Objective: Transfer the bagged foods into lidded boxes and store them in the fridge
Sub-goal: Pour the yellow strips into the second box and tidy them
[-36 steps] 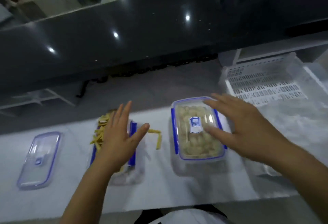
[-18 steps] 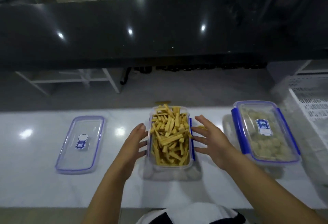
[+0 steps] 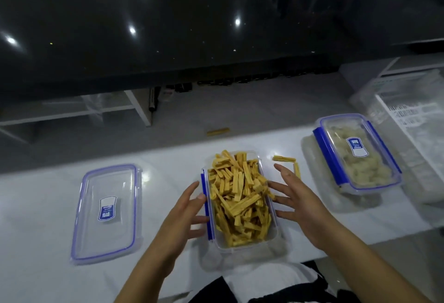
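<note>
On the white bench (image 3: 36,206), far left, a loose clear rectangular plastic lid with blue seal and blue label (image 3: 107,211) lies flat, well apart from the open clear plastic box heaped with yellow-orange food sticks (image 3: 240,199) at centre. The left hand (image 3: 185,216) rests its straight, spread fingertips against the box's blue left clip, and the right hand (image 3: 295,203) touches the right wall likewise, fingers apart, neither grip curled round anything. Two stray yellow sticks (image 3: 288,163) lie just right of the box; further right sits a lidded clear box of pale food pieces (image 3: 358,153), clips down.
</note>
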The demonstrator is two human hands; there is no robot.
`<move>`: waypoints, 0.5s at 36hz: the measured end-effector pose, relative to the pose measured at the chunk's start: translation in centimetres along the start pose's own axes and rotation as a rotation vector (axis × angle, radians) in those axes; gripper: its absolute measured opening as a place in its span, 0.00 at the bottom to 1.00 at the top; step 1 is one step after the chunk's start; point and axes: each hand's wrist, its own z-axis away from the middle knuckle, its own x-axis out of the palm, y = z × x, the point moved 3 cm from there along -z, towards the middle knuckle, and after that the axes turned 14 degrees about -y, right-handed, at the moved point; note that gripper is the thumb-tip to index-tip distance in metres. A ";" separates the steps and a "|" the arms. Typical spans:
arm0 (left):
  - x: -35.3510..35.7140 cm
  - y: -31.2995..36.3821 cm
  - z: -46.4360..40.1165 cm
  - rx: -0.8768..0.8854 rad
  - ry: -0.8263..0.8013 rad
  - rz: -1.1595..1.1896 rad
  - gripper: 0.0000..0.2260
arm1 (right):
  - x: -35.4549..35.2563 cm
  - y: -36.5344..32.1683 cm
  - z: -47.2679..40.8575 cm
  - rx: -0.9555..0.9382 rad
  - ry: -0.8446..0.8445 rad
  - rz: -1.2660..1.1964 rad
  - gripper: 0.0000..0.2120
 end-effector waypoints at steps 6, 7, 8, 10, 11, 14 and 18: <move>-3.8 4.4 -4.6 0.158 0.092 -0.265 0.20 | -3.6 -0.1 -0.7 -0.057 0.367 0.442 0.22; -4.4 5.5 -5.9 0.186 0.122 -0.337 0.18 | -4.1 -0.1 -0.8 -0.050 0.406 0.566 0.25; -4.9 6.5 -7.4 0.209 0.143 -0.421 0.18 | -4.5 -0.1 -1.0 -0.039 0.424 0.665 0.26; -5.6 8.4 -10.5 0.236 0.155 -0.581 0.20 | -5.2 0.2 -1.6 -0.001 0.424 0.771 0.28; -5.8 9.1 -12.2 0.242 0.155 -0.663 0.21 | -5.5 0.4 -1.9 0.020 0.422 0.794 0.29; -5.6 10.9 -16.6 0.241 0.148 -0.920 0.24 | -6.1 1.0 -2.9 0.046 0.416 0.829 0.32; -4.3 10.9 -19.9 0.231 0.035 -1.075 0.22 | -6.3 1.0 -4.2 0.036 0.416 0.882 0.31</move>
